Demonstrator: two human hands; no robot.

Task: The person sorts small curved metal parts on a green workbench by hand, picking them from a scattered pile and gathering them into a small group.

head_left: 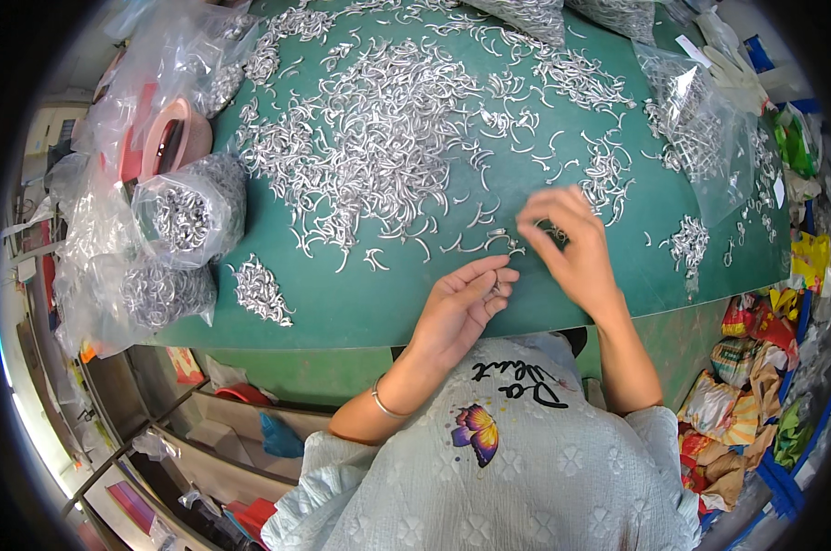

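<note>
- Small curved metal pieces (pixel 496 287): a few silvery ones lie in the cupped palm of the left hand, against the curled fingers, just above the near edge of the table.
- Left hand (pixel 457 308): palm up, fingers bent loosely around those pieces; a thin silver bangle (pixel 385 405) sits on the wrist.
- Right hand (pixel 570 246): raised just over the table, thumb and forefinger pinched together. It seems to be nipping one small piece, though the item is too small to make out for certain.
- Loose metal hooks (pixel 489 241): a short scatter on the cloth, just beyond both hands and between them.
- Main heap of metal hooks (pixel 378 138): broad and tangled, spread over the far middle of the table (by far the largest lot).
- Small sorted pile (pixel 261 292): near the left edge, well apart from the hands.
- Green table (pixel 360 303): its bare surface runs under everything.
- Clear plastic bags of hooks (pixel 186 216): stacked at the left rim.
- Another clear bag (pixel 700 138): at the right, partly filled.
- Crumpled coloured wrappers (pixel 746 386): heaped below the table's right side.
</note>
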